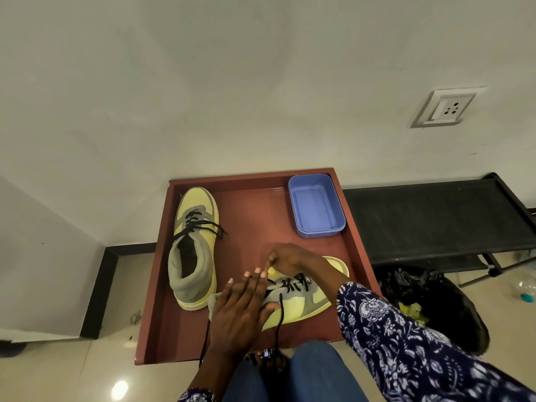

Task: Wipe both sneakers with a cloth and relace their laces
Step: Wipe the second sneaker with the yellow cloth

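Sneaker (301, 300) lies under both hands: left hand (242, 307) presses it with straight fingers, right hand (285, 258) pinches its lace (279, 317).

left hand (242, 307) pressing sneaker (301, 297), right hand (290, 258) pinching lace

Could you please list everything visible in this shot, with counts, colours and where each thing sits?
Sneakers: two, yellow and grey, black laces; upright sneaker at tray's left, tilted sneaker under the hands.
Tray: one, reddish-brown, centre.
Tub: one, blue, tray's far right corner.
Rack: one, black, right of tray.
Bag: one, black, floor at right.
Socket: one, white, wall.
Left hand: fingers straight, pressing the tilted sneaker.
Right hand: curled at that sneaker's collar; what it grips is unclear.
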Tool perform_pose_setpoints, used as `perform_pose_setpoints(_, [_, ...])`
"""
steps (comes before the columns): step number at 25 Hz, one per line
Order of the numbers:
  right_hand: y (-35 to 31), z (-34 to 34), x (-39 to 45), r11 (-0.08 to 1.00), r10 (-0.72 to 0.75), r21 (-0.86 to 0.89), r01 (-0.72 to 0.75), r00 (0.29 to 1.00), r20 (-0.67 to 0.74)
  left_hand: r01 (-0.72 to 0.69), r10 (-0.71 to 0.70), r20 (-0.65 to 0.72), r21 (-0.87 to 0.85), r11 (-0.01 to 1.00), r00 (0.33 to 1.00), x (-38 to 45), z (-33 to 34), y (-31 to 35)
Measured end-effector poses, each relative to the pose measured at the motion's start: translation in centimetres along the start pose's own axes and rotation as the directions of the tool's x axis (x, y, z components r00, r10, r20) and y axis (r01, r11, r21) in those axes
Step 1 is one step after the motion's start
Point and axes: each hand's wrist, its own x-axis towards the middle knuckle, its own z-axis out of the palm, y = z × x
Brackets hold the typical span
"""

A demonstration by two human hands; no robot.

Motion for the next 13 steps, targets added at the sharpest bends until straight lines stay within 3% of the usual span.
perform_pose_setpoints(3, [1.7, -1.2, -0.9, 0.999, -0.013, 0.051, 0.012, 1.0, 0.012, 0.002, -0.002, -0.012, 0.0, 1.0, 1.0, 0.0, 0.0, 0.1])
perform_pose_setpoints(9, [6.7, -3.8, -2.0, 0.992, 0.11, -0.048, -0.114, 0.991, -0.077, 0.001, -0.001, -0.003, -0.001, 1.0, 1.0, 0.0, -0.1, 0.1])
perform_pose_setpoints(13, [6.3, -3.7, -2.0, 0.986, 0.136, -0.083, -0.146, 0.984, -0.12, 0.012, -0.012, -0.002, 0.002, 1.0, 1.0, -0.1, 0.0, 0.1])
